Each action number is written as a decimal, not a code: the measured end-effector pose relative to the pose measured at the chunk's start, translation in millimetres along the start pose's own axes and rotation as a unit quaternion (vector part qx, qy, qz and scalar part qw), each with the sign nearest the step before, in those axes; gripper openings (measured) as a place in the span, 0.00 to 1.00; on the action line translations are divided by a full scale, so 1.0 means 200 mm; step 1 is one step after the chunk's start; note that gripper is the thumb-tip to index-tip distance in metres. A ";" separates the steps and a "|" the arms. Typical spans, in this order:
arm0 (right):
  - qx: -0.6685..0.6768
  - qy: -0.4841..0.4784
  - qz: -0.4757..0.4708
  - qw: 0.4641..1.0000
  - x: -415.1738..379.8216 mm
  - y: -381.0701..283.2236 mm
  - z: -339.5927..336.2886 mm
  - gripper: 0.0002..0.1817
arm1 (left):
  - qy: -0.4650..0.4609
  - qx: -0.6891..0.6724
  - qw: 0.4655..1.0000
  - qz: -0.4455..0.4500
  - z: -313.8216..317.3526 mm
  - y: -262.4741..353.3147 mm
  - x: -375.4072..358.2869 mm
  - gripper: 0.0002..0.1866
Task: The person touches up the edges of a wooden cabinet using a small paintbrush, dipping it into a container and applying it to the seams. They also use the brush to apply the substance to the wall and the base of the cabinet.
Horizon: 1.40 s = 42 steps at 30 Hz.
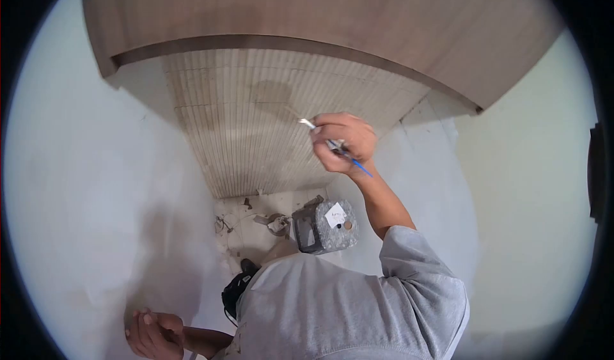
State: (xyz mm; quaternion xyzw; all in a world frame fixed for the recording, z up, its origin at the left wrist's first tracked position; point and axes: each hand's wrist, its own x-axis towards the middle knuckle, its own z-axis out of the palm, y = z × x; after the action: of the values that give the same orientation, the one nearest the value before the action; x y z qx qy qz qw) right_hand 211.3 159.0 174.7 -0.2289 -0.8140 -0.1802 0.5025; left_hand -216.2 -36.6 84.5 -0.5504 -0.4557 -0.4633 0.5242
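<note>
My right hand (345, 141) is raised before a ribbed beige wall panel (256, 136). It is closed around a slim blue-and-white tool (362, 167), whose white end points at the panel and whose blue end sticks out below the palm. The grip hides the middle of the tool. A shadow of the hand falls on the panel. Low at the left, my left hand (153, 336) is beside the pale side wall (83, 200), its fingers curled in. I cannot tell what, if anything, is inside it.
A brown wooden panel (320, 8) overhangs the top. On the littered floor (236, 232) stands a grey speckled box-like object (336, 235) with a paper label (334, 215). Near it lies a roll-like item (277, 224). Pale walls close in on both sides.
</note>
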 end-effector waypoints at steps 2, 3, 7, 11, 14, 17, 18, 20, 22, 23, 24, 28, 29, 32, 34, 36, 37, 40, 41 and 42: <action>0.018 0.063 0.092 0.994 -0.17 0.03 -0.14 0.12 | 0.015 0.011 1.000 0.000 0.02 0.00 0.00 0.03; 0.029 0.096 0.136 0.986 -0.26 0.04 -0.21 0.11 | 0.014 0.032 0.999 0.000 0.02 0.01 0.01 0.03; 0.123 0.235 0.324 0.908 -0.50 -0.01 -0.48 0.08 | 0.077 0.039 0.996 -0.017 0.06 0.01 -0.01 0.04; 0.129 0.305 0.375 0.866 -0.69 -0.03 -0.77 0.07 | 0.143 -0.007 0.989 -0.034 0.12 0.03 0.00 0.01; 0.122 0.332 0.412 0.840 -0.78 -0.02 -0.83 0.05 | 0.100 0.025 0.993 -0.065 0.19 0.02 -0.04 0.03; 0.133 0.340 0.440 0.820 -0.86 0.01 -0.84 0.05 | 0.052 0.046 0.994 -0.083 0.22 0.02 -0.06 0.04; 0.149 0.341 0.443 0.816 -0.88 0.01 -0.84 0.05 | 0.040 0.047 0.994 -0.087 0.21 0.03 -0.05 0.04; 0.181 0.342 0.447 0.806 -0.90 0.00 -0.84 0.04 | 0.007 0.079 0.992 -0.093 0.16 0.03 -0.04 0.03; 0.194 0.337 0.461 0.798 -0.93 0.01 -0.84 0.04 | -0.014 0.090 0.991 -0.098 0.13 0.02 -0.05 0.02; 0.201 0.335 0.467 0.794 -0.95 0.02 -0.84 0.04 | -0.021 0.088 0.989 -0.113 0.12 0.05 -0.03 0.02; 0.211 0.333 0.468 0.791 -0.97 0.02 -0.84 0.04 | -0.028 0.086 0.988 -0.127 0.10 0.08 -0.01 0.03; 0.247 0.334 0.484 0.770 -1.05 0.05 -0.81 0.04 | -0.028 0.072 0.978 -0.192 0.12 0.24 0.12 0.03; 0.257 0.336 0.490 0.762 -1.06 0.04 -0.80 0.05 | -0.032 0.059 0.977 -0.202 0.12 0.24 0.14 0.03; 0.286 0.338 0.513 0.735 -1.17 0.06 -0.77 0.06 | -0.058 0.105 0.977 -0.177 0.13 0.23 0.17 0.04; 0.326 0.352 0.506 0.717 -1.29 0.10 -0.72 0.07 | -0.096 0.241 0.962 -0.084 0.13 0.20 0.18 0.05; 0.345 0.366 0.519 0.691 -1.36 0.11 -0.67 0.07 | -0.120 0.273 0.954 -0.020 0.13 0.16 0.15 0.06; 0.359 0.375 0.518 0.680 -1.40 0.12 -0.63 0.06 | -0.143 0.290 0.946 0.001 0.12 0.15 0.14 0.07; 0.373 0.394 0.560 0.626 -1.43 0.08 -0.52 0.05 | -0.160 0.298 0.937 0.089 0.14 0.15 0.12 0.08; 0.382 0.398 0.547 0.630 -1.47 0.07 -0.47 0.05 | -0.170 0.293 0.936 0.100 0.16 0.17 0.12 0.08; 0.378 0.397 0.553 0.627 -1.51 0.04 -0.41 0.05 | -0.181 0.306 0.930 0.096 0.18 0.19 0.11 0.09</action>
State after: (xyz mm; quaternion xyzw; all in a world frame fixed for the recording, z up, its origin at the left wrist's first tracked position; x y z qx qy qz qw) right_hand 394.0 65.5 -60.9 -0.3323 -0.2528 0.3818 0.8245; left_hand -174.3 -0.8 99.9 -0.4789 -0.6073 -0.1414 0.6179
